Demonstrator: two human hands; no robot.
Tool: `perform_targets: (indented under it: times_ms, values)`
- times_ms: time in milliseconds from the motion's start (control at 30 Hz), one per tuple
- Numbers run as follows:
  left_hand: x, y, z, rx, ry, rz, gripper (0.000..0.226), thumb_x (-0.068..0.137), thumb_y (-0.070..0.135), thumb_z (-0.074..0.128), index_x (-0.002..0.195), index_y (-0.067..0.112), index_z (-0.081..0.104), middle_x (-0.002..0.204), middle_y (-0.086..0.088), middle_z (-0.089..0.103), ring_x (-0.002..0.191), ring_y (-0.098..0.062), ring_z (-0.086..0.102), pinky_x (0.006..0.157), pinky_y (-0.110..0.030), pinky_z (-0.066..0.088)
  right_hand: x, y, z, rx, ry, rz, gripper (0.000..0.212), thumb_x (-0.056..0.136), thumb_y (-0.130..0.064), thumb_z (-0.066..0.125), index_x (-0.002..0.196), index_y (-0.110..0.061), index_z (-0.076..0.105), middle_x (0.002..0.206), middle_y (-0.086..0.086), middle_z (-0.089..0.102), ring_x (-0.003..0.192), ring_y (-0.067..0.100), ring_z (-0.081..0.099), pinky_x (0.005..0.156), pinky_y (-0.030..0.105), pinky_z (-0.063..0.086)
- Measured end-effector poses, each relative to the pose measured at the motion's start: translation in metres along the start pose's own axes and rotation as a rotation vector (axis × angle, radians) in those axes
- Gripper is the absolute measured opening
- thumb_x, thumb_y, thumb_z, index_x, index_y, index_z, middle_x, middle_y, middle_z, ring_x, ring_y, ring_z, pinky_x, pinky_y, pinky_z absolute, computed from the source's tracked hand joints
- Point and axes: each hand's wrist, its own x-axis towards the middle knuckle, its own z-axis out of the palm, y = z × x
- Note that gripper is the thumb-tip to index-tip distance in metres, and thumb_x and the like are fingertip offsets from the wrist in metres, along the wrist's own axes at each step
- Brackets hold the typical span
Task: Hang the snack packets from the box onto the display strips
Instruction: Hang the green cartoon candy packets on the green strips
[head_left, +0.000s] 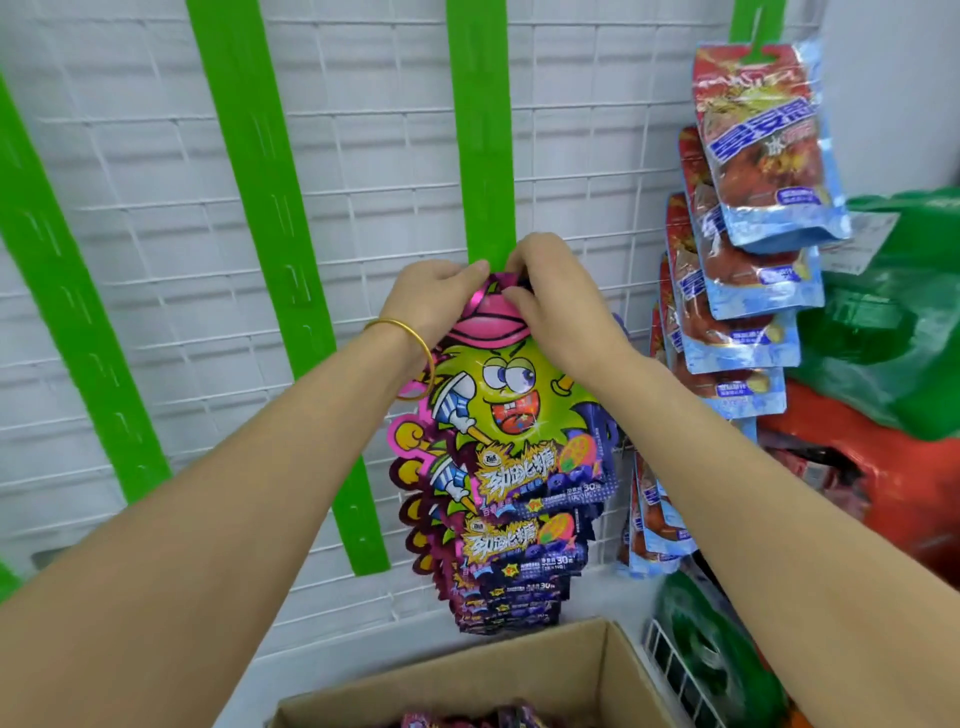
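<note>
Hanging right of held packet (511, 395): red-blue pouches (753, 249); cardboard box (467, 680) below.

Our left hand (439, 304) and right hand (558, 306) hide the upper edge of the top packet (511, 415) against the strip (480, 130). We see the box (519, 670) cut off at the bottom.

In front of you a white wire grid panel (156, 171) covers a pale surface. At your upper right you see a plain white wall (893, 78). Below it, a green plastic bag (883, 322) rests on an orange-red object (857, 467). The light is bright and even.
</note>
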Motion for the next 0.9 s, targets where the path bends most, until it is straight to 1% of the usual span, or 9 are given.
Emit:
perform_targets:
  times_ms: [133,267,367,433,500,633,733,833,900]
  values:
    - [-0.005,0.0,0.002,-0.107,0.024,-0.06,0.03,0.09,0.033,0.054,0.095,0.006,0.068,0.076,-0.006,0.06,0.064,-0.006,0.056,0.046,-0.008,0.034,-0.009,0.004,0.003,-0.004,-0.027,0.015,0.013,0.084,-0.003,0.056,0.096,0.0,0.05,0.094,0.012,0.049,0.087,0.025,0.046,0.076,0.038,0.036]
    - [-0.012,-0.008,0.003,-0.142,0.014,-0.036,0.019,0.09,0.026,0.056,0.079,0.012,0.063,0.08,-0.005,0.059,0.06,-0.008,0.05,0.06,-0.017,0.044,-0.022,0.008,0.007,0.022,-0.094,0.015,0.011,0.085,-0.002,0.055,0.095,0.0,0.05,0.091,0.004,0.041,0.088,0.025,0.045,0.075,0.032,0.033]
    - [-0.026,-0.014,0.005,-0.152,-0.015,0.015,0.024,0.086,0.007,0.06,0.11,0.005,0.057,0.081,0.001,0.059,0.06,0.007,0.056,0.059,-0.004,0.044,-0.027,0.012,0.01,0.049,-0.074,0.071,0.017,0.085,-0.005,0.058,0.099,0.0,0.049,0.096,0.01,0.048,0.092,0.028,0.048,0.079,0.037,0.039]
    - [-0.039,-0.025,0.007,-0.045,0.03,0.123,0.04,0.081,0.002,0.062,0.119,0.005,0.051,0.094,-0.004,0.06,0.079,0.002,0.058,0.079,-0.014,0.047,-0.035,0.015,0.009,0.007,-0.031,0.08,0.026,0.084,-0.009,0.062,0.105,0.0,0.05,0.103,0.015,0.052,0.096,0.03,0.05,0.083,0.039,0.041]
    - [-0.055,-0.038,0.006,0.153,0.15,0.294,0.047,0.078,0.006,0.062,0.123,0.007,0.049,0.112,-0.01,0.056,0.102,-0.017,0.054,0.095,-0.027,0.041,-0.052,0.017,0.004,-0.096,0.064,0.069,0.032,0.08,-0.009,0.063,0.11,-0.001,0.052,0.107,0.017,0.053,0.1,0.034,0.051,0.086,0.039,0.039]
    - [-0.112,-0.068,0.006,0.257,0.304,0.419,0.041,0.074,0.006,0.058,0.115,0.009,0.054,0.11,-0.009,0.055,0.104,-0.02,0.048,0.091,-0.032,0.037,-0.128,0.016,-0.001,-0.005,0.154,0.138,0.027,0.081,-0.002,0.054,0.108,-0.001,0.052,0.103,0.013,0.053,0.094,0.027,0.052,0.081,0.029,0.039]
    - [-0.169,-0.112,0.018,0.224,0.126,0.313,0.038,0.078,0.004,0.056,0.115,0.012,0.053,0.111,-0.005,0.052,0.103,-0.017,0.048,0.09,-0.026,0.041,-0.215,0.018,0.019,0.161,-0.113,0.35,0.017,0.088,-0.004,0.053,0.104,-0.008,0.053,0.097,0.0,0.048,0.084,0.015,0.052,0.074,0.023,0.04]
    - [-0.22,-0.155,0.036,0.165,-0.106,0.126,0.038,0.085,0.004,0.054,0.117,0.023,0.05,0.113,0.005,0.047,0.108,-0.009,0.046,0.089,-0.018,0.042,-0.287,0.028,0.056,0.189,-0.603,0.719,0.008,0.09,-0.009,0.055,0.097,-0.012,0.057,0.096,0.0,0.055,0.093,0.017,0.056,0.078,0.022,0.04]
    - [-0.244,-0.173,0.046,0.154,-0.176,0.015,0.042,0.085,0.002,0.054,0.114,0.031,0.046,0.111,0.01,0.044,0.109,-0.007,0.047,0.091,-0.02,0.042,-0.322,0.036,0.083,0.222,-0.766,0.915,0.007,0.089,-0.015,0.06,0.095,-0.012,0.059,0.102,0.003,0.059,0.096,0.017,0.056,0.085,0.027,0.046]
